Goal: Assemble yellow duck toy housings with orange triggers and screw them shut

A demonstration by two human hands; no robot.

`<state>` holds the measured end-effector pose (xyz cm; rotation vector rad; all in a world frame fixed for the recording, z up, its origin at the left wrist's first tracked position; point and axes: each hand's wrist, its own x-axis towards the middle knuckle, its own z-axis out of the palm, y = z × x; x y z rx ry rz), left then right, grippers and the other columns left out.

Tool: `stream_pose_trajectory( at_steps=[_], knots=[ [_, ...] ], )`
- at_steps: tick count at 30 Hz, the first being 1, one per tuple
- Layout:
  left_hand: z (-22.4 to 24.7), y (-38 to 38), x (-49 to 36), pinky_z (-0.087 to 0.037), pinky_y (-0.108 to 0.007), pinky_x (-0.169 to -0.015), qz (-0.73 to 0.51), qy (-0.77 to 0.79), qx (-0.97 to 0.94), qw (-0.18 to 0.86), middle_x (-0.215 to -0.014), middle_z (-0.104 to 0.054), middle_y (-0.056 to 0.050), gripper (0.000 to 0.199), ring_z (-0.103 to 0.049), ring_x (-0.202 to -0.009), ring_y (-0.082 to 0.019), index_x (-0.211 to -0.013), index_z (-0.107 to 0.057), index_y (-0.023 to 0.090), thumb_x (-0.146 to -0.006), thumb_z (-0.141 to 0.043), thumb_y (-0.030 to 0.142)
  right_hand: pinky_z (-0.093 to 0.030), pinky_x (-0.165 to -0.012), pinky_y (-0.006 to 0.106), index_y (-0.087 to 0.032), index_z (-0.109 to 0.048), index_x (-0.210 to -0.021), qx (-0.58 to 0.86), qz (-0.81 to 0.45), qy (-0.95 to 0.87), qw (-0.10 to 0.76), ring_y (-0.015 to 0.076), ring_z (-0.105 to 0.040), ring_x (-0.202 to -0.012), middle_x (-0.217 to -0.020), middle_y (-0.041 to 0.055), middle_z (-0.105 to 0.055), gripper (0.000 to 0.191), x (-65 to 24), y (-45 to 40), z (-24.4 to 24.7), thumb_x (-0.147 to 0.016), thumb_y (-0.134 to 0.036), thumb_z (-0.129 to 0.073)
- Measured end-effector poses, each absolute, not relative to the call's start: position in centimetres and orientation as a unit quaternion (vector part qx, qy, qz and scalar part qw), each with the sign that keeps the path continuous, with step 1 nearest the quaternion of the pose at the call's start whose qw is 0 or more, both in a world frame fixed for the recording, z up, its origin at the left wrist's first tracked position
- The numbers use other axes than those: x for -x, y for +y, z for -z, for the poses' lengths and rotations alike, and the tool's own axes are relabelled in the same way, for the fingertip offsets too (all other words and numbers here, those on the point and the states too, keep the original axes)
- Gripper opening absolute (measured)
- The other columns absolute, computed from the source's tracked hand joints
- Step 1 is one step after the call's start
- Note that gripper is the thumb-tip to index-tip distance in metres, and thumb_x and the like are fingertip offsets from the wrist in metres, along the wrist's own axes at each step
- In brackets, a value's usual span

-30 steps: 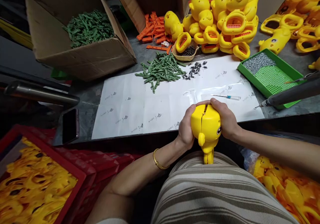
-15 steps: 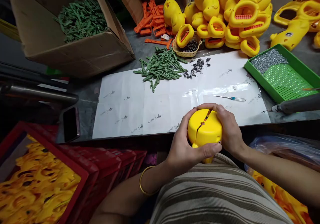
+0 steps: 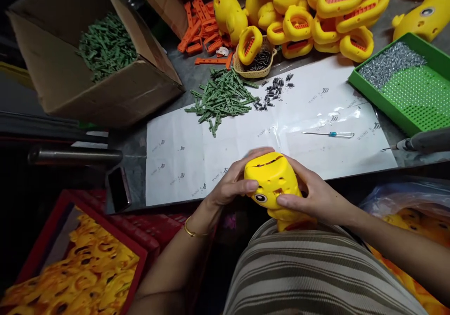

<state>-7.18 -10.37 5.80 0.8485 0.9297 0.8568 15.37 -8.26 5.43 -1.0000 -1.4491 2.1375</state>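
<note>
Both hands are closed around a yellow plastic duck toy (image 3: 272,176) just over the table's front edge, close to my lap. An eye and several small holes show on its side, and a narrow gap runs along the seam at its top. My left hand (image 3: 234,181) grips the left side, thumb beside the eye. On the right side, my right hand (image 3: 309,193) holds it with the thumb pressed near a hole. Most fingertips are hidden behind the toy. Beyond it lie a screwdriver (image 3: 333,134), small black springs (image 3: 274,92) and green plastic strips (image 3: 225,94).
A cardboard box (image 3: 116,85) of green strips stands left. Behind are orange parts (image 3: 202,19), a small basket (image 3: 255,74) and piled yellow toys (image 3: 298,24). A green tray (image 3: 415,94) of screws sits right, near a power screwdriver (image 3: 425,141). A phone (image 3: 118,188) lies front left.
The toy has been turned in my hands, so its eye and holed side now face up toward me. My right thumb has come onto that side. The view has shifted slightly.
</note>
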Motion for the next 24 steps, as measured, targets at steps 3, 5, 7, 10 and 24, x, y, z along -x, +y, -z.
stream_pose_trajectory(
  at_steps=[3,5,7,10,24],
  knots=[
    [-6.3,-9.5,8.4,-0.041,-0.039,-0.11,-0.331,0.488,-0.446,0.673,-0.143,-0.055,-0.01,0.083,-0.049,-0.133,-0.034,-0.141,-0.053,0.024,-0.065,-0.081,0.041,-0.047,-0.104,0.047,-0.029,-0.042,-0.143,0.42,-0.691,-0.552,0.203,0.0291,-0.057,-0.124,-0.139,0.0073,-0.057,0.085,-14.1,-8.3,-4.5,-0.071,-0.055,-0.079],
    [-6.7,-8.6,8.8,-0.042,-0.039,-0.109,-0.265,0.52,-0.49,0.647,-0.142,-0.055,-0.009,0.1,-0.051,-0.13,-0.033,-0.147,-0.044,0.026,-0.058,-0.087,0.037,-0.047,-0.103,0.053,-0.029,-0.043,-0.141,0.45,-0.65,-0.585,0.181,0.0322,-0.056,-0.123,-0.139,0.0082,-0.056,0.089,-13.4,-8.1,-4.1,-0.067,-0.059,-0.08],
    [-6.4,-7.6,9.1,-0.047,-0.038,-0.102,-0.208,0.536,-0.521,0.631,-0.137,-0.059,-0.01,0.101,-0.056,-0.122,-0.032,-0.145,-0.048,0.023,-0.054,-0.089,0.036,-0.044,-0.104,0.059,-0.028,-0.038,-0.146,0.455,-0.631,-0.612,0.146,0.0356,-0.054,-0.127,-0.145,0.0102,-0.051,0.096,-13.0,-7.9,-3.7,-0.066,-0.062,-0.078],
    [-4.5,-6.1,9.7,-0.052,-0.036,-0.092,-0.183,0.527,-0.522,0.645,-0.126,-0.065,-0.011,0.086,-0.062,-0.111,-0.031,-0.133,-0.06,0.019,-0.054,-0.088,0.04,-0.039,-0.11,0.06,-0.025,-0.027,-0.153,0.428,-0.644,-0.622,0.126,0.0365,-0.045,-0.136,-0.153,0.0131,-0.042,0.106,-13.3,-8.2,-2.5,-0.066,-0.057,-0.079],
    [-0.3,-4.1,11.6,-0.05,-0.035,-0.094,-0.195,0.395,-0.442,0.781,-0.129,-0.059,-0.011,0.092,-0.06,-0.113,-0.028,-0.128,-0.06,0.027,-0.042,-0.094,0.03,-0.065,-0.078,0.039,-0.019,-0.041,-0.146,0.343,-0.736,-0.565,0.148,0.0279,-0.059,-0.115,-0.138,0.0148,-0.052,0.072,-16.9,-9.6,-0.9,-0.081,-0.034,-0.069]
  ],
)
